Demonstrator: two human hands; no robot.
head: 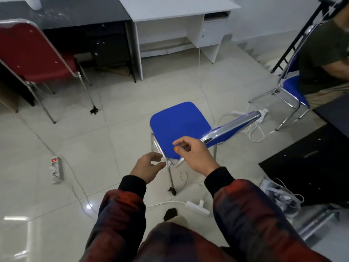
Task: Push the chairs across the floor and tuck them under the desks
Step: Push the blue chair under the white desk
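Reaching forward, I have both hands out over the nearest chair with nothing in them: my left hand (149,167) hangs loosely curled just near of the seat's left near corner, and my right hand (194,155) hovers over the seat's near edge, fingers loosely bent, gripping nothing. The blue chair (179,127) stands right ahead of me on the tiled floor (117,110), its chrome-edged backrest (232,127) running away to the right, so my right hand is the closer one to it. I judge the push must go far and slightly left, toward the white desk (175,10) at the far wall. A red chair (32,53) waits far left by the dark desk (75,16).
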